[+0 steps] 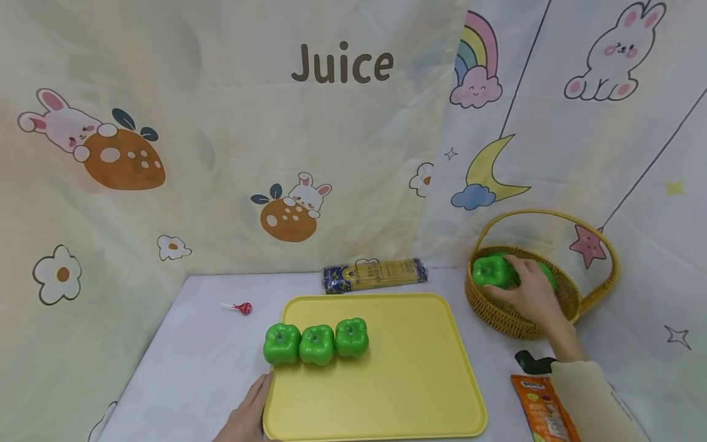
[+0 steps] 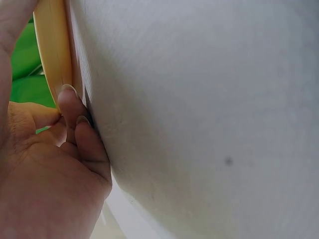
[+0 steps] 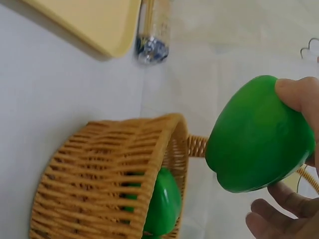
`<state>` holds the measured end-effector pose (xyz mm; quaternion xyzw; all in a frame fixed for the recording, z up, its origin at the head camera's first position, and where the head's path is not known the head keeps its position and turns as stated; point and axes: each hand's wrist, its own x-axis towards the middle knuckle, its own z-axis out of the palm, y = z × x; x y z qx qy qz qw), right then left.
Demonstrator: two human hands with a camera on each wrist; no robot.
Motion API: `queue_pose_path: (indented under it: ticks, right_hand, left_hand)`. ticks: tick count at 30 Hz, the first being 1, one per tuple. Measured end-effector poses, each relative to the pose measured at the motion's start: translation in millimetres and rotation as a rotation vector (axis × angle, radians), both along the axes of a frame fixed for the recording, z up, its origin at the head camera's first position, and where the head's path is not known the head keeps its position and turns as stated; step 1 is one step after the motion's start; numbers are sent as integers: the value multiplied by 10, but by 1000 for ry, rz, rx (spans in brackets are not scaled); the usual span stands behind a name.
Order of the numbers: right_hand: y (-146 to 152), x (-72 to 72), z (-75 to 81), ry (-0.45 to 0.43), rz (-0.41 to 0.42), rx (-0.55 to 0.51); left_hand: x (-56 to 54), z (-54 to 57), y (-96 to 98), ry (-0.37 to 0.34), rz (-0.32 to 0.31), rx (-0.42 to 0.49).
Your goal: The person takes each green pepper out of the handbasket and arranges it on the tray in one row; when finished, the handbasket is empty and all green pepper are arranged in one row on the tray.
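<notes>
Pepper (image 1: 493, 272) in right hand (image 1: 527, 288), above basket (image 1: 497, 316); left hand (image 1: 248, 408) at tray (image 1: 409, 380)

Right hand: thumb and fingers are clamped on the pepper from opposite sides. The right wrist view shows the pepper raised clear of the basket rim. The thumb bears on 1 side and at least 1 finger on the other. The lowest fingers are bent; whether they touch the pepper cannot be told.

Basket: wicker, with an arched handle (image 1: 558, 215). It is located to the right of the tray, apart from it. Other peppers (image 3: 164, 204) lie inside; the exact count cannot be told, as the hand and the weave hide part of them.

Left hand: positioned at the left edge of the tray. Fingers are curled and clamped on the edge, with 2 fingertips close together in the left wrist view.

Tray: yellow, flat on the table (image 1: 193, 344). 3 green peppers (image 1: 317, 345) are set side by side in a row at its left. The leftmost of these 3 overlaps the left rim.

Surroundings: a noodle pack (image 1: 381, 276) lies just behind the tray. A lollipop (image 1: 243, 308) lies left of the tray. An orange packet (image 1: 544, 408) and a dark green item (image 1: 533, 362) lie at the right, both partly covered by the sleeve (image 1: 593, 399).
</notes>
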<state>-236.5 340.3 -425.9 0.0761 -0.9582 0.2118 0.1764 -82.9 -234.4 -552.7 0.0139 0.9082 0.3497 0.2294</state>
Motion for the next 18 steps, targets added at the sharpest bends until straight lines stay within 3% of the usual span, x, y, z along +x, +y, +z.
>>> queue_pose_path:
  ticks: [14, 18]
  right_hand:
    - [-289, 95, -8, 133, 134, -51]
    - [-363, 106, -55, 103, 161, -90]
  left_hand:
    - [39, 17, 26, 24, -18, 7]
    - [25, 36, 31, 21, -23, 0]
